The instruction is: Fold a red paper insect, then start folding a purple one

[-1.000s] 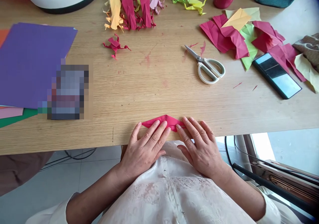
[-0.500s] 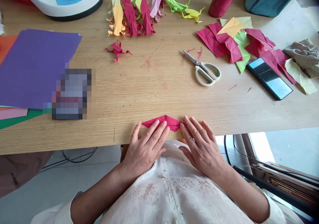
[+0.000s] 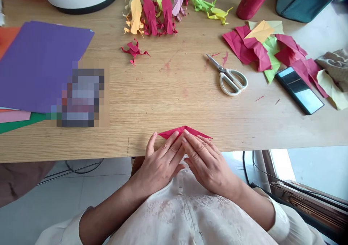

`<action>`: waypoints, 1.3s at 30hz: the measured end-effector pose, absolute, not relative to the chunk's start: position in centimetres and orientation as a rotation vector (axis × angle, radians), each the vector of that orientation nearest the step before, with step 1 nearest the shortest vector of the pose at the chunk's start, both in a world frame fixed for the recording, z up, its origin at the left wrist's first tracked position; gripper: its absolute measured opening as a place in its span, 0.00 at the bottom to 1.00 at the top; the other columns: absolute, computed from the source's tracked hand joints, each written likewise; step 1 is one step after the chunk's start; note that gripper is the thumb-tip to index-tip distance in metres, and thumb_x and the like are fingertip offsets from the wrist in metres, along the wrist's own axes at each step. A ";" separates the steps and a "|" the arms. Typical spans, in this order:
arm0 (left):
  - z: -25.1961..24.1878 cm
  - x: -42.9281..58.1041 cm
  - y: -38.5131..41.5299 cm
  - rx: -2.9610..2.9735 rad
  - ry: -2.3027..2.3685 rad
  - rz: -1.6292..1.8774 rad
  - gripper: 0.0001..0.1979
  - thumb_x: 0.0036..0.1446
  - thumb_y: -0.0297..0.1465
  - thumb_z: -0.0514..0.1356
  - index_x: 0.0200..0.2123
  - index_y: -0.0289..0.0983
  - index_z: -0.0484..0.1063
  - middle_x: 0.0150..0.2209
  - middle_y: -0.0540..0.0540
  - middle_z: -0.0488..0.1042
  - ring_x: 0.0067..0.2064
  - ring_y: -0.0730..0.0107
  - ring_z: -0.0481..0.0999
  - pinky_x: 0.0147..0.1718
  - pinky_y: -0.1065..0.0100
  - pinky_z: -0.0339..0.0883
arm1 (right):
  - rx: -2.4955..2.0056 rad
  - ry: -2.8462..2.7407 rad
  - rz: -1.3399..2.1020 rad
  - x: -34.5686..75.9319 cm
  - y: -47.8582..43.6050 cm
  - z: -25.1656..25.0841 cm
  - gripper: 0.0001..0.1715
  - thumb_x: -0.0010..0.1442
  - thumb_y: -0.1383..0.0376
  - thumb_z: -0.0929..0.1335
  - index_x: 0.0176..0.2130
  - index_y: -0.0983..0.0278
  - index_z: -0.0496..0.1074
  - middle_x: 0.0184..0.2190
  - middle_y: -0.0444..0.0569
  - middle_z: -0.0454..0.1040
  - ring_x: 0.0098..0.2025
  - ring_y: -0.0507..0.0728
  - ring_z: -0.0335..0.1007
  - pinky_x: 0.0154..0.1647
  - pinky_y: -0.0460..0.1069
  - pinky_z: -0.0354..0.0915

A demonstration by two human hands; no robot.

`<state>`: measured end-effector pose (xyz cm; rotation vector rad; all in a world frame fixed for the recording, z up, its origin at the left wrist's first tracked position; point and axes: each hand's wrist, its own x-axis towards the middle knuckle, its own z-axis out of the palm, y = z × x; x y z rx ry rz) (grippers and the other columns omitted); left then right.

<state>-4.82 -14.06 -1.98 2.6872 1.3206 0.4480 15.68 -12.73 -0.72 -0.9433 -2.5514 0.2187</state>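
The red paper [image 3: 190, 131] lies folded flat at the near edge of the table [image 3: 168, 99], in front of the person. The left hand [image 3: 160, 163] and the right hand [image 3: 208, 163] both lie flat on it, pinching nothing. Their fingers are stretched, kept close together, and press the paper down. The fingertips of the two hands meet near the middle of the paper.

Farther away on the table are scissors [image 3: 231, 78], a phone [image 3: 299, 89] and a purple sheet [image 3: 40, 63]. A small red figure [image 3: 134, 50] sits alone, near a row of folded figures [image 3: 157, 9].
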 end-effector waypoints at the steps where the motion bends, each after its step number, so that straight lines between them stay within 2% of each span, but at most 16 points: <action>1: -1.8 -4.9 -14.0 2.657 1.299 0.463 0.26 0.71 0.40 0.53 0.66 0.32 0.59 0.67 0.39 0.65 0.70 0.61 0.59 0.71 0.44 0.22 | -0.948 -2.522 0.249 15.7 -12.7 -1.2 0.35 0.68 0.72 0.64 0.70 0.78 0.52 0.66 0.70 0.63 0.71 0.65 0.55 0.67 0.60 0.62; 3: -1.2 -5.4 -13.7 2.572 1.233 0.497 0.27 0.71 0.37 0.53 0.67 0.30 0.56 0.67 0.36 0.64 0.70 0.61 0.60 0.72 0.46 0.29 | -0.985 -2.458 0.336 15.6 -12.7 -1.9 0.35 0.68 0.74 0.63 0.70 0.76 0.51 0.66 0.70 0.62 0.72 0.65 0.54 0.66 0.62 0.63; 5: -0.4 -6.3 -13.2 2.464 1.216 0.563 0.26 0.71 0.34 0.54 0.67 0.29 0.54 0.67 0.33 0.65 0.69 0.63 0.63 0.71 0.49 0.41 | -0.999 -2.397 0.410 15.6 -12.7 -2.1 0.36 0.68 0.77 0.62 0.71 0.74 0.50 0.67 0.70 0.62 0.72 0.64 0.53 0.66 0.63 0.64; 9: 0.5 -8.4 -12.6 2.371 1.438 0.738 0.20 0.68 0.23 0.53 0.62 0.35 0.62 0.61 0.38 0.73 0.64 0.62 0.71 0.66 0.47 0.55 | -0.960 -2.361 0.471 15.8 -12.6 -2.0 0.35 0.66 0.81 0.60 0.70 0.73 0.52 0.66 0.71 0.61 0.72 0.63 0.54 0.65 0.63 0.66; 12: 0.3 -9.0 -12.8 2.532 1.395 0.752 0.19 0.65 0.20 0.56 0.58 0.36 0.68 0.58 0.39 0.76 0.62 0.58 0.73 0.65 0.45 0.56 | -0.936 -2.391 0.456 16.0 -12.5 -1.9 0.33 0.66 0.81 0.61 0.68 0.75 0.55 0.67 0.72 0.61 0.72 0.64 0.52 0.66 0.63 0.65; 16: -0.3 -8.6 -13.2 2.692 1.319 0.701 0.20 0.64 0.19 0.58 0.58 0.34 0.70 0.57 0.40 0.77 0.61 0.55 0.74 0.65 0.45 0.56 | -0.930 -2.440 0.413 16.1 -12.5 -2.1 0.31 0.67 0.79 0.61 0.68 0.75 0.56 0.67 0.71 0.61 0.73 0.64 0.50 0.67 0.63 0.63; 22: -0.6 -8.2 -13.1 2.806 1.278 0.568 0.19 0.66 0.20 0.55 0.58 0.33 0.71 0.61 0.40 0.74 0.63 0.54 0.72 0.65 0.45 0.56 | -0.961 -2.506 0.386 16.1 -12.6 -2.4 0.36 0.69 0.78 0.58 0.72 0.73 0.48 0.69 0.67 0.57 0.74 0.64 0.48 0.69 0.64 0.61; 25: -0.5 -8.4 -13.1 2.849 1.260 0.518 0.19 0.66 0.21 0.56 0.59 0.33 0.71 0.61 0.40 0.73 0.63 0.55 0.72 0.63 0.49 0.59 | -0.975 -2.503 0.362 16.0 -12.6 -2.6 0.36 0.69 0.77 0.58 0.72 0.72 0.47 0.69 0.66 0.58 0.73 0.64 0.50 0.69 0.63 0.62; 30: -0.2 -8.6 -12.8 2.868 1.185 0.514 0.17 0.66 0.22 0.57 0.56 0.31 0.72 0.55 0.40 0.78 0.57 0.58 0.76 0.57 0.55 0.65 | -1.009 -2.471 0.342 15.6 -12.7 -2.7 0.37 0.70 0.75 0.61 0.73 0.70 0.46 0.68 0.65 0.60 0.71 0.65 0.56 0.68 0.62 0.64; 39: -0.1 -8.8 -12.6 2.912 1.159 0.472 0.19 0.65 0.21 0.56 0.58 0.32 0.71 0.53 0.40 0.79 0.55 0.58 0.76 0.61 0.52 0.64 | -1.022 -2.446 0.343 15.4 -12.7 -2.5 0.37 0.69 0.74 0.62 0.73 0.69 0.48 0.68 0.64 0.61 0.71 0.65 0.56 0.67 0.62 0.65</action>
